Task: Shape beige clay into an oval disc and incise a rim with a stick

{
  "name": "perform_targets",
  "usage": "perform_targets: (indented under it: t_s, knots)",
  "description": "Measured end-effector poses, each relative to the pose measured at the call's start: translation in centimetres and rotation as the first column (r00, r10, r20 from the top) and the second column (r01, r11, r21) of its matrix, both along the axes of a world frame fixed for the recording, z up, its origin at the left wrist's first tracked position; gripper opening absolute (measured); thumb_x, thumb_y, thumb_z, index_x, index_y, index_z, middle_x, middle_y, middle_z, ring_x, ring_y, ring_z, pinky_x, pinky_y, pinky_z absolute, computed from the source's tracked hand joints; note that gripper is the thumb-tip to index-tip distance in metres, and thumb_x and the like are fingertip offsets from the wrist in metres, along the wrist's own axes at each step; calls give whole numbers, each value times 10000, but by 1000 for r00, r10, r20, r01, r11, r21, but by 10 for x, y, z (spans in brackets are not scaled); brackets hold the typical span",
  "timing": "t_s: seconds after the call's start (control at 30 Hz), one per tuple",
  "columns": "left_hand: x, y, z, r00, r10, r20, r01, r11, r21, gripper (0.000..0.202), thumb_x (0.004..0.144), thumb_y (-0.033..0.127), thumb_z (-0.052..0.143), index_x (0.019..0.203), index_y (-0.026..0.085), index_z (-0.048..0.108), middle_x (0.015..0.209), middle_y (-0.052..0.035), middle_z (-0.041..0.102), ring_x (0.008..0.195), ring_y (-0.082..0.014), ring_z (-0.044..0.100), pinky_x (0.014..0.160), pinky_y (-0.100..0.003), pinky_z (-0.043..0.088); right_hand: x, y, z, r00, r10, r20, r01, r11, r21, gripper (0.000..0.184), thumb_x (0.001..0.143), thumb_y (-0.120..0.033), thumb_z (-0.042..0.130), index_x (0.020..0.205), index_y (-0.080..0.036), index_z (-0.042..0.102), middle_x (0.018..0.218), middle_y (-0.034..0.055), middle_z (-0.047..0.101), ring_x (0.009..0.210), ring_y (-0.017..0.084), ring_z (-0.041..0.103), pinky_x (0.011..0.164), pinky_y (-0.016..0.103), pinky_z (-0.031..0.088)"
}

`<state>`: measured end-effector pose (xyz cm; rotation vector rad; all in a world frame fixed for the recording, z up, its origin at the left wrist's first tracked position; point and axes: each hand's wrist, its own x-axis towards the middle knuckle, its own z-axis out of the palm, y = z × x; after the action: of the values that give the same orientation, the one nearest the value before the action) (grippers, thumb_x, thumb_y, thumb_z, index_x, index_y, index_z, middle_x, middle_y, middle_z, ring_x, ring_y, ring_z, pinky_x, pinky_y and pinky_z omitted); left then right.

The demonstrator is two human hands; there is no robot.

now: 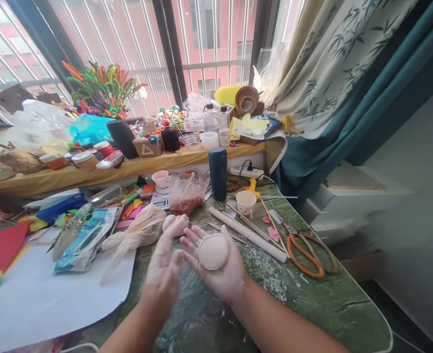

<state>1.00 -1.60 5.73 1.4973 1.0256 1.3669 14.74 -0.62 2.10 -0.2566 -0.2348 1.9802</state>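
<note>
A flat, round disc of pale clay (pixel 214 251) with a raised rim lies on the upturned palm of my right hand (pixel 226 274). That hand's fingers are spread flat, and its skin is dusted white. Just to the left, my left hand (pixel 163 264) is held edge-on with its fingers stretched out, slightly blurred and whitened too. Nothing shows in it. Beyond the fingertips a lump of pale clay (pixel 176 224) sits by a crumpled plastic bag (pixel 143 226). Past the right hand lies a white rolling rod (pixel 248 234) on the green, powder-smeared table (pixel 293 299).
Orange-handled scissors (pixel 304 255) lie near the table's right edge. A paper cup (pixel 246 202), a dark blue cylinder (pixel 218 174) and a bag of brown material (pixel 187 196) stand farther back. White paper (pixel 73 304) covers the left side. A crowded windowsill (pixel 187 156) runs behind.
</note>
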Motion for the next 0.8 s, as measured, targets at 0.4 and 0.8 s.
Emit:
perform_targets:
  t_s: [0.4,0.8]
  knots:
    - [24,1,-15,767,182,615,345,691,-635,619,968,637,482,1287,142,671,1331,-162,697,1338,-356,578,1135,-499,448,19,-4,-10,532,-596,602,271,793,545,628,955,-634,554,1497,-321,502,1636,5,385,1559,228,217,1287,456,47]
    - [32,10,-8,989,112,93,-90,972,-215,448,872,449,728,1269,241,715,1478,-87,600,1499,-333,366,1277,-489,178,15,10,-3,970,-194,149,192,981,24,812,950,-774,216,1304,-197,665,1524,140,533,1403,308,510,1179,571,341]
